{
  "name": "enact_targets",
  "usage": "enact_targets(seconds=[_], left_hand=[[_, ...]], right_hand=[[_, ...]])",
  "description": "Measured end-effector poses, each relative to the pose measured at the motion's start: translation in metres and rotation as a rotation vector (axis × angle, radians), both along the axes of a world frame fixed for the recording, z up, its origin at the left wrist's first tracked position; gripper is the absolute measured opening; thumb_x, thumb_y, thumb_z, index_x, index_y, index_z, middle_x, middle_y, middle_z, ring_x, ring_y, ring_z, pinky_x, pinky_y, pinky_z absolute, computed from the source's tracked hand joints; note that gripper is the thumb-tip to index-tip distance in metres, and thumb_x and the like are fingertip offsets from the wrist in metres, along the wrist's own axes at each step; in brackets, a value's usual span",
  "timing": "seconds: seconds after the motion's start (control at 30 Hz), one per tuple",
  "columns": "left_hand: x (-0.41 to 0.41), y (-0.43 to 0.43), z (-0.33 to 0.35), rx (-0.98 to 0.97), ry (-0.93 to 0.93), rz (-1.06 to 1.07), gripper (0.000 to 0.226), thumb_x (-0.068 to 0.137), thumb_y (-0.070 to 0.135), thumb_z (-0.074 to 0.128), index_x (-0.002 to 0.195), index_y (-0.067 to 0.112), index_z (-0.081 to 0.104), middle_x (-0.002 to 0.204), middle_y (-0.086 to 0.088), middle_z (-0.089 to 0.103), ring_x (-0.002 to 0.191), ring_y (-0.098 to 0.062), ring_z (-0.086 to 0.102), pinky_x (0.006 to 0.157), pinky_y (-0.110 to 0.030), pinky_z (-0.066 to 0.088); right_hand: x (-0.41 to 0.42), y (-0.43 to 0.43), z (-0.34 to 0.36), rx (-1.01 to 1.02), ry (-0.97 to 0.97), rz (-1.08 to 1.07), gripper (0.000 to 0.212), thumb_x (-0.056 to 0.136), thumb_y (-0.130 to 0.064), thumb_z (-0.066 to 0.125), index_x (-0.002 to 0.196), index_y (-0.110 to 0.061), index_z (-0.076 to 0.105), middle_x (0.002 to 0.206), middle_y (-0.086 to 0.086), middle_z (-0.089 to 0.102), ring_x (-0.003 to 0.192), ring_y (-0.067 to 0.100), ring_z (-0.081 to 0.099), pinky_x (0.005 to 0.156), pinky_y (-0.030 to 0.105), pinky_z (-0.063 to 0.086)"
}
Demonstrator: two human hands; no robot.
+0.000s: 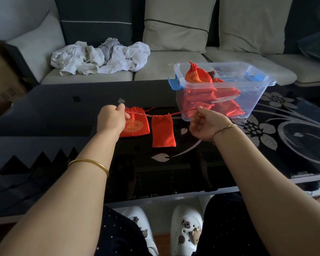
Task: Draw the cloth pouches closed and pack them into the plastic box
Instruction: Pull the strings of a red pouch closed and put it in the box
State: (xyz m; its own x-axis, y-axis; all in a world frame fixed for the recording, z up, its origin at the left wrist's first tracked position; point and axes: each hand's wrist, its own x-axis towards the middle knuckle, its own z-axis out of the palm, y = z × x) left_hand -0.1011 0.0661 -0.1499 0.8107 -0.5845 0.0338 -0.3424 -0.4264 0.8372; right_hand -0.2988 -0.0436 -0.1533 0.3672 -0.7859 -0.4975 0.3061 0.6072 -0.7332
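A plain red cloth pouch (163, 131) hangs between my hands by its red drawstring, its top gathered. My left hand (111, 120) pinches the left end of the string. My right hand (207, 124) pinches the right end, close to the box. A second red pouch (137, 126) with a gold round emblem lies flat on the black table, partly behind my left hand. The clear plastic box (248, 100) with blue latches stands at the right and holds several closed red pouches (198, 76).
The black glass table (266, 126) has silver flower patterns on its right side. Behind it is a grey sofa with a heap of white cloth (100, 58) and cushions. My knees and white shoes show below the table's near edge.
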Motion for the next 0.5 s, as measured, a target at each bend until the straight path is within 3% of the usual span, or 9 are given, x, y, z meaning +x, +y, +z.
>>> enact_targets(seconds=[0.03,0.1,0.17,0.27,0.37,0.43,0.5], left_hand=[[0.0,-0.002,0.002,-0.063,0.251,0.045,0.04,0.098,0.032,0.042,0.065,0.014,0.057,0.084,-0.009,0.064,0.074,-0.022,0.062,0.064,-0.035,0.05],[0.002,-0.001,0.012,-0.199,0.869,0.149,0.044,0.097,0.032,0.044,0.057,0.015,0.054,0.053,0.002,0.048,0.04,-0.008,0.04,0.038,-0.018,0.033],[0.007,0.001,0.014,-0.36,1.224,0.237,0.061,0.097,0.03,0.042,0.039,0.014,0.05,0.034,0.006,0.032,0.026,-0.007,0.023,0.031,-0.013,0.018],[0.005,-0.002,0.015,-0.466,1.311,0.194,0.069,0.097,0.026,0.041,0.029,0.013,0.046,0.03,0.006,0.03,0.022,-0.007,0.022,0.031,-0.014,0.018],[-0.005,-0.006,0.021,-0.589,1.202,0.112,0.047,0.097,0.027,0.045,0.051,0.017,0.052,0.046,0.007,0.046,0.036,-0.005,0.037,0.039,-0.016,0.03],[-0.012,-0.008,0.029,-0.652,1.033,-0.04,0.037,0.099,0.033,0.043,0.065,0.022,0.053,0.074,0.007,0.062,0.067,-0.005,0.057,0.059,-0.019,0.041],[-0.023,-0.007,0.037,-0.66,0.932,-0.273,0.033,0.102,0.034,0.031,0.079,0.03,0.053,0.099,0.008,0.066,0.103,-0.005,0.059,0.075,-0.023,0.041]], right_hand=[[-0.002,-0.002,0.0,0.064,-0.019,-0.012,0.033,0.096,-0.025,0.05,0.065,-0.013,0.047,0.058,-0.004,0.046,0.054,0.008,0.042,0.054,0.019,0.037],[-0.006,-0.006,-0.001,0.151,-0.044,-0.063,0.03,0.095,-0.022,0.051,0.067,-0.012,0.047,0.061,-0.004,0.042,0.054,0.007,0.038,0.054,0.019,0.034],[-0.01,-0.009,-0.003,0.225,-0.113,-0.14,0.026,0.094,-0.017,0.05,0.069,-0.01,0.046,0.062,-0.005,0.041,0.051,0.007,0.035,0.053,0.018,0.033],[-0.013,-0.012,-0.003,0.236,-0.15,-0.219,0.031,0.093,-0.011,0.045,0.063,-0.011,0.04,0.06,-0.005,0.035,0.048,0.007,0.03,0.051,0.018,0.031],[-0.011,-0.013,0.002,0.065,-0.067,-0.244,0.033,0.092,-0.01,0.043,0.059,-0.014,0.039,0.052,-0.005,0.033,0.043,0.007,0.031,0.046,0.015,0.031],[-0.009,-0.01,0.009,-0.125,-0.022,-0.245,0.031,0.092,-0.012,0.046,0.062,-0.015,0.043,0.046,-0.005,0.038,0.038,0.007,0.035,0.041,0.016,0.032],[-0.007,-0.003,0.019,-0.356,0.041,-0.227,0.028,0.093,-0.011,0.048,0.064,-0.013,0.048,0.051,-0.002,0.044,0.042,0.01,0.04,0.043,0.02,0.034]])
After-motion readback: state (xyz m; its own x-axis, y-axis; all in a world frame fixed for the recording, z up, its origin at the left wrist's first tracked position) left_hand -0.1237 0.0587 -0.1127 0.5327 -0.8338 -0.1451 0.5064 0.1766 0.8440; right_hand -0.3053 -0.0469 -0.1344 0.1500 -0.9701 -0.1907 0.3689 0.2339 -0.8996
